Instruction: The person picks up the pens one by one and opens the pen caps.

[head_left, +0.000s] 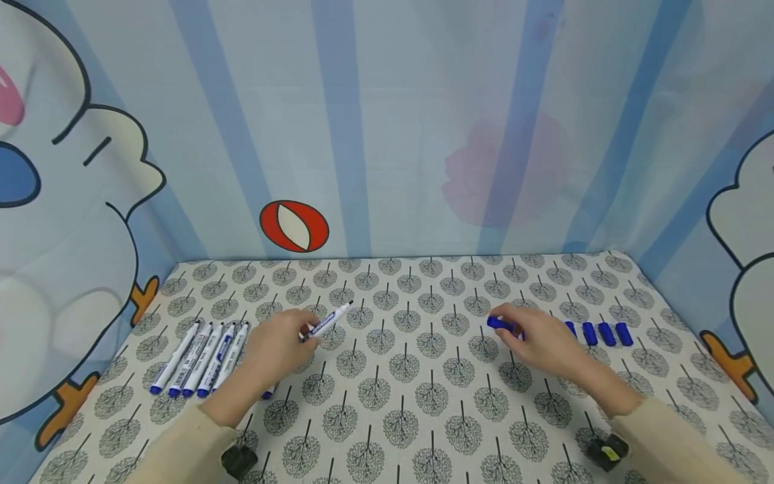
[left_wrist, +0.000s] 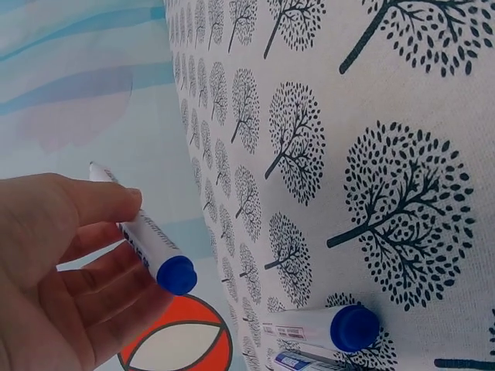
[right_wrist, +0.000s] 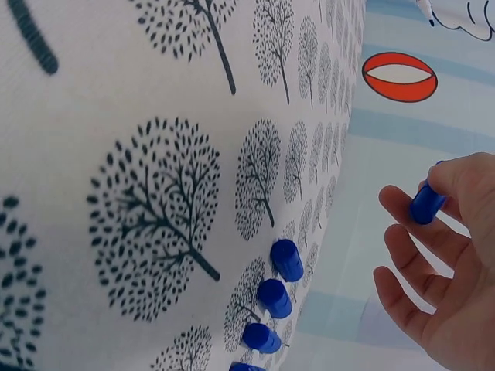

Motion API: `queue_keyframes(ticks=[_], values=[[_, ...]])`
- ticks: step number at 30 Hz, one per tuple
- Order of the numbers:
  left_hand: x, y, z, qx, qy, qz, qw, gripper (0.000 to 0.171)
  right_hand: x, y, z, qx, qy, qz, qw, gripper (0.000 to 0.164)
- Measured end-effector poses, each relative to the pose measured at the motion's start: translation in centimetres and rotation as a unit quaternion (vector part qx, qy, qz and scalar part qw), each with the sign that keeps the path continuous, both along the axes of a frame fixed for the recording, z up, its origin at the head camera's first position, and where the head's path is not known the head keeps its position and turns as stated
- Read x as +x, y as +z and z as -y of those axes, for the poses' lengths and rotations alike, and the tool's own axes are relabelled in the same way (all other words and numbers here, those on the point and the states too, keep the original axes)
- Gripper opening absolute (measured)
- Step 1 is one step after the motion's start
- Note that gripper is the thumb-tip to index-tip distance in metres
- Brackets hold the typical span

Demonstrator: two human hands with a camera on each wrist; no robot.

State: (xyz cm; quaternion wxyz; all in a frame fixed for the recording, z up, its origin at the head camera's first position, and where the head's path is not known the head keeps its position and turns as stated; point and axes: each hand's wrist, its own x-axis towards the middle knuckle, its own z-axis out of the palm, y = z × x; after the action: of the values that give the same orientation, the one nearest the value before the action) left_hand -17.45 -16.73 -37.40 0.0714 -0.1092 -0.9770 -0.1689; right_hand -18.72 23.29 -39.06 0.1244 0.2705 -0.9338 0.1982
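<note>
My left hand (head_left: 279, 344) pinches a white marker (head_left: 331, 318) between thumb and fingers. The marker is uncapped: its dark tip points up and away to the right, and its blue end (left_wrist: 177, 275) faces back in the left wrist view. Between the thumb and index finger of my right hand (head_left: 540, 336) is a blue marker cap (right_wrist: 427, 204), its other fingers loosely bent. Both hands are raised over the patterned cloth, well apart. Beyond the left wrist, the blue end of another marker (head_left: 269, 391) peeks out, mostly hidden by the hand.
Several uncapped white markers (head_left: 196, 359) lie side by side at the left, dark tips away from me. To the right, several blue caps (head_left: 607, 334) form a row, partly behind the right hand. A striped fabric backdrop (head_left: 399, 134) rises at the cloth's far edge.
</note>
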Motion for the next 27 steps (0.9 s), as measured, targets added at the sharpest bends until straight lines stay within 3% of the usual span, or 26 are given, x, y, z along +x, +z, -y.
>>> queue_keyframes(ticks=[10, 19, 27], values=[[-0.2, 0.0, 0.4, 0.026, 0.054, 0.038, 0.9975, 0.025, 0.1, 0.2, -1.2, -0.004, -0.022, 0.001, 1.0, 0.026], [0.1, -0.8, 1.1, 0.027, 0.059, 0.043, 0.997, 0.028, 0.3, 0.2, -2.4, -0.001, -0.04, 0.011, 0.999, 0.03], [0.4, -1.4, 1.4, 0.014, 0.068, 0.052, 0.9963, 0.014, 0.5, 0.4, -3.5, 0.004, -0.052, 0.008, 0.999, 0.03]])
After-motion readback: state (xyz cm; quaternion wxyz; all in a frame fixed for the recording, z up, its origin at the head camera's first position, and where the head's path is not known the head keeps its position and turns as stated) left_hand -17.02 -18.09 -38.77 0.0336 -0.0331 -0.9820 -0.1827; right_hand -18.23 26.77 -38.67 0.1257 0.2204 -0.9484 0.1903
